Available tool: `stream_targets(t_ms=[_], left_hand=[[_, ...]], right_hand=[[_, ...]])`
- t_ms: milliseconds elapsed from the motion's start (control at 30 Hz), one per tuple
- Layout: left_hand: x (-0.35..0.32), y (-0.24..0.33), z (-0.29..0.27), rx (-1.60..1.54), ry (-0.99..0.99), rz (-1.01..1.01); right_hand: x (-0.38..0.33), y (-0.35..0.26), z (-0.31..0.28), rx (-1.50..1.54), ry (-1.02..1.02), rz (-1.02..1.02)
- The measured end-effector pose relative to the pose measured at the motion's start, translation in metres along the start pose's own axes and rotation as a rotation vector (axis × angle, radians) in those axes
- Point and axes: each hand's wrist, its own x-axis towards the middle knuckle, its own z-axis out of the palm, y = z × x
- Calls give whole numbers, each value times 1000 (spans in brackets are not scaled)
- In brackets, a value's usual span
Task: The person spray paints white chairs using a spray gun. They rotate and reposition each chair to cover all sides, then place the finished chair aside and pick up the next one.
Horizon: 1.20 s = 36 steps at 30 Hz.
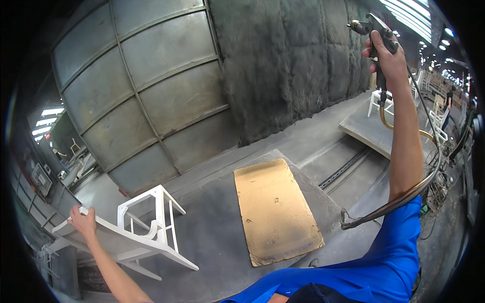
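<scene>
My left hand (pixel 83 222) is closed around the end of a white wooden chair (pixel 126 247), which leans on its side at the lower left. Close beside it, another white chair frame (pixel 160 202) shows a seat frame and thin legs; where the two meet I cannot tell. My right hand (pixel 393 60) is raised high at the upper right, wrapped around the grip of a spray gun (pixel 375 24). Its nozzle points left. Whether a finger presses the trigger is hard to tell. A hose (pixel 386 204) hangs from the gun and loops past my right arm.
A worn tan cardboard sheet (pixel 278 212) lies on the grey platform (pixel 202 212) before me. Behind stand a metal panel wall (pixel 172 70) and a dark, coated wall (pixel 288 76). At the right are a floor track (pixel 346 169), another platform (pixel 371 129) and more white chairs (pixel 379 101).
</scene>
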Motion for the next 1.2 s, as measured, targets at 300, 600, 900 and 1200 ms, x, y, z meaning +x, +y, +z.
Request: stream_targets(t_ms=[300,600,900,1200], left_hand=[[9,-1,-15,-132,117,65],[-17,30,-92,-284,131,227],[-13,12,-133,-411,-142,382],[98,-24,-73,-537,-534,159]], right_hand=[[3,-30,11,25,30,-29],[-14,-52,55,94,-20,52],[-66,-34,112,212,-36,83],[-111,-26,147,333,-122,130]])
